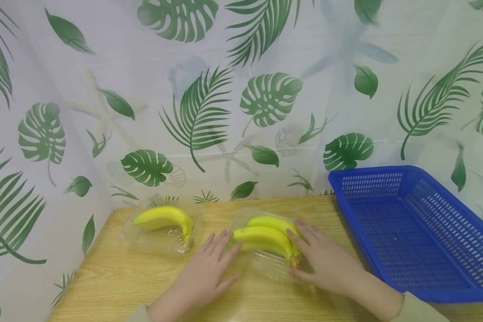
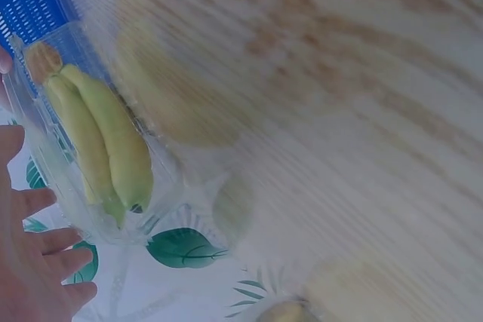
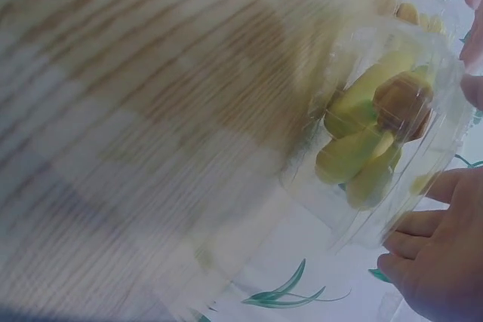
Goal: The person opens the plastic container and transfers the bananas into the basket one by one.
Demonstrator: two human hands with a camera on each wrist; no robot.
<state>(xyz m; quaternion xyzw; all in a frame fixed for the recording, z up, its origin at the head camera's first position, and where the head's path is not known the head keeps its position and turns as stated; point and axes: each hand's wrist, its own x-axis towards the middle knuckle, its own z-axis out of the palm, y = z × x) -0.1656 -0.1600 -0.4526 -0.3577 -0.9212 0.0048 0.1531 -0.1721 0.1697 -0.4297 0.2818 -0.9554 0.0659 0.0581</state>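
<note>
Two yellow bananas [image 1: 261, 240], joined at a brown stem end, lie in a clear plastic box [image 1: 261, 264] on the wooden table. My left hand [image 1: 205, 273] is at the box's left side, fingers extended and nothing gripped. On the other side, my right hand [image 1: 330, 259] has its fingers spread along the right edge, with the thumb close to the stem end. In the right wrist view, the right fingers [image 3: 423, 231] are right at the wall of the box [image 3: 362, 216]. The left wrist view shows the bananas [image 2: 98, 137] beside the loosely spread left fingers.
Left of the hands, a second clear plastic box [image 1: 145, 243] holds a single banana [image 1: 165, 217]. A blue perforated basket [image 1: 358, 237] stands at the right, near the right forearm. A leaf-patterned cloth [image 1: 225, 112] hangs behind the wooden table [image 1: 100, 268].
</note>
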